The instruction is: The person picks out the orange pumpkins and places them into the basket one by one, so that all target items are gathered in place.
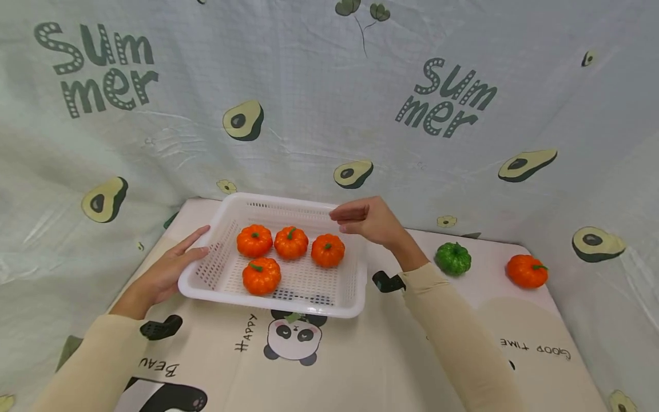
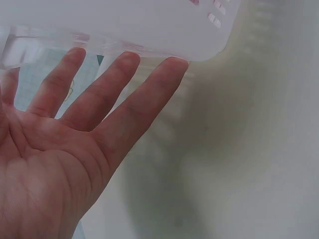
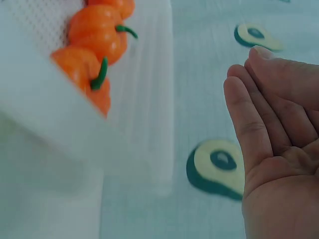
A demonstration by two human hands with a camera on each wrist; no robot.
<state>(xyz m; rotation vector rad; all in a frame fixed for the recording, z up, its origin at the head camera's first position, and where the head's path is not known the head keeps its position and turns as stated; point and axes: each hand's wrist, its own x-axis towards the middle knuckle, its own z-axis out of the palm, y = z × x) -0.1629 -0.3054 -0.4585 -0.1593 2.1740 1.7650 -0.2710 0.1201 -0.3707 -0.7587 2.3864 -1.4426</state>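
A white plastic basket (image 1: 273,305) with slotted walls holds several small orange toy pumpkins (image 1: 255,242), each with a green stem. At its left end is my left hand (image 1: 167,269), thumb by the rim. The left wrist view shows the fingers of that hand extended, fingertips (image 2: 172,64) right at the lower edge of the basket wall. Over the far right corner of the basket, my right hand (image 1: 374,223) has its fingers together and gently bent, with nothing between them. The right wrist view shows that hand's palm (image 3: 284,184) bare, beside the basket.
Right of the basket sit a green toy pumpkin (image 1: 453,259) and another orange toy pumpkin (image 1: 526,271), near the table's back edge. A pale cloth with panda prints (image 1: 293,339) covers the table. Behind hangs a curtain (image 1: 304,74) printed with avocados and lettering.
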